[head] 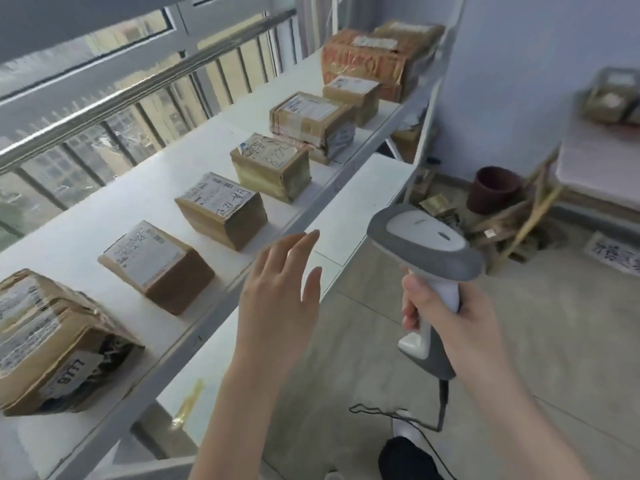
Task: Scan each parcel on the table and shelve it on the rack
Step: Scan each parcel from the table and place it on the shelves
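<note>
**Q:** What occupies the left of the view?

**A:** The top shelf of the rack (pixel 104 209) runs from lower left to upper centre, beside a window railing (pixel 104 109). Brown parcels stand on it in a row, spaced apart. A large crumpled parcel (pixel 52 341) is nearest, then a labelled box (pixel 156 265), then further boxes up to a stack (pixel 374 60) at the far end.

**Q:** How do the hands lie?

**A:** The left hand (pixel 280 289) hovers just in front of the shelf edge. Its fingers are straight and slightly spread; it holds nothing and touches no parcel. To its right, the right hand (pixel 446 317) curls its fingers round the handle of a grey-and-white scanner (pixel 424 244). The scanner's cable (pixel 441 410) trails toward the floor.

**Q:** Where are the unshelved parcels?

**A:** At the far right a table (pixel 595 168) carries at least two blurred parcels (pixel 609 98), well apart from both hands. A dark pot (pixel 493 188) stands on the floor between rack and table.

**Q:** Which step is in hand?

**A:** With the left hand empty at the shelf, the moment appears to fall between parcels. The next move likely calls for a turn right to the table. The free left hand would lift a parcel there, and the scanner's head would be aimed at its label. The parcel would then need a free gap on the shelf.
</note>
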